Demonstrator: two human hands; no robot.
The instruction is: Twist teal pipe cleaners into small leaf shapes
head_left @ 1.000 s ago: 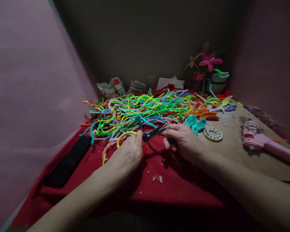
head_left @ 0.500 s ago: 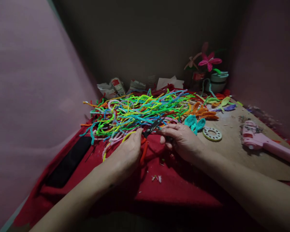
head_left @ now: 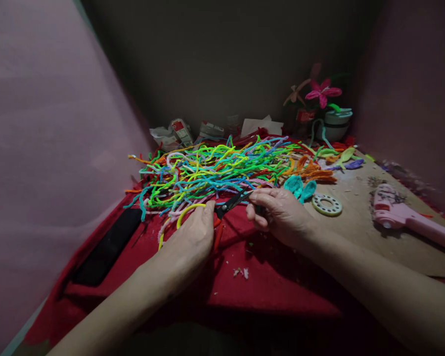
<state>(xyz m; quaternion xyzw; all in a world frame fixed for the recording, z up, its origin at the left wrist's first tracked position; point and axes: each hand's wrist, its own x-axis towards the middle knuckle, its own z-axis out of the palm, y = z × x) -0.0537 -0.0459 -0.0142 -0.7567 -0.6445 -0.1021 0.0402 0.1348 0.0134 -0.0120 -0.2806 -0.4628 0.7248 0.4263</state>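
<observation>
My left hand (head_left: 196, 225) is closed round the handles of a pair of scissors (head_left: 232, 203) with black blades and red handles. The blades point up and right, a little apart, with their tips by my right fingertips. My right hand (head_left: 276, 210) is closed in a pinch at those tips; a short teal pipe cleaner seems to be in it, mostly hidden by the fingers. Just beyond both hands spreads a heap of coloured pipe cleaners (head_left: 215, 168). Right of my right hand lie looped teal petals (head_left: 300, 188).
A black phone (head_left: 109, 247) lies on the red cloth (head_left: 274, 291) at left. Rightward are a round holed disc (head_left: 327, 204), a pink glue gun (head_left: 400, 212) and orange petals (head_left: 311, 172) by a brown board (head_left: 356, 237). A flower pot (head_left: 336, 124) and packets (head_left: 181, 131) stand behind.
The scissors and my left hand have shifted slightly left and down, and the blades look a little more level. My right fingers have moved slightly right, still pinched.
</observation>
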